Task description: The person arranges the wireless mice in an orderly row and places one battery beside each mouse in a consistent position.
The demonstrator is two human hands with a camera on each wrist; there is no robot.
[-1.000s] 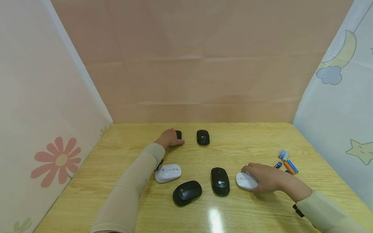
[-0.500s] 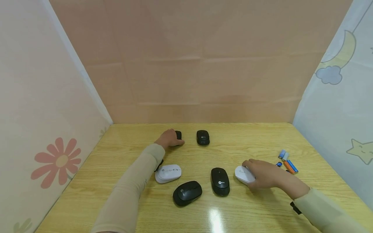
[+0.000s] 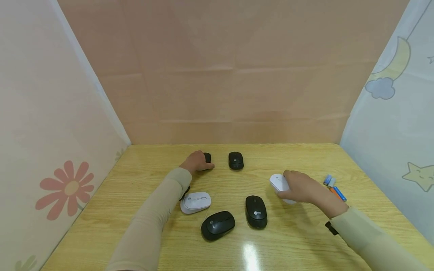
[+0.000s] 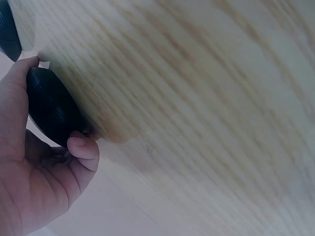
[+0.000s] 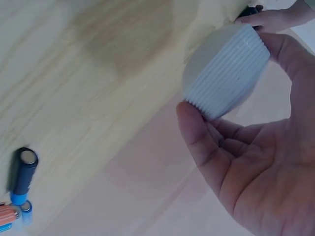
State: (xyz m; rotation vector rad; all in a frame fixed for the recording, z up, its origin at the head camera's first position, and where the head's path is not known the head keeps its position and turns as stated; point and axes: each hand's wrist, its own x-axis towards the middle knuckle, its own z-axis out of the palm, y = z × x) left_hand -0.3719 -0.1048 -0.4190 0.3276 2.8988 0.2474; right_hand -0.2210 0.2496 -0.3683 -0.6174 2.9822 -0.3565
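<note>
A person's right hand (image 3: 300,187) gripped a white mouse (image 3: 279,182) right of center, btwn the near mice & the batteries (image 3: 332,182), thumb on one side, fingers on the other; it sat tilted & appeared raised off the table (image 3: 135,177). At far left, the left hand (image 3: 196,162) held a black mouse (image 3: 207,156), largely hidden under the palm in the head view; the left wrist cam showed thumb & a fingertip at opposite ends of its visible edge, w/ the mouse prob. resting on the wood. Neither hand was released or clenched on nothing. The white mouse looked like stiff plastic, so prob. light enough for one hand, no give under a squeeze, fairly slick on its smooth shell; weight w/ or w/o a battery inside couldn't be told. The ribbed band, plain in the right wrist view, looked the best place for thumb & fingers, approx. where they were; pressing the top buttons seemed worth avoiding, & a drop might have cracked the case or popped a cover. The black mouse, also ribbed, would prob. have handled the same. Just right of the left hand stood a far black mouse (image 3: 236,160); nearer lay a second white mouse (image 3: 196,201) at left & two more black mice, one angled (image 3: 218,225), one upright-on (image 3: 256,211) to its right.
</note>
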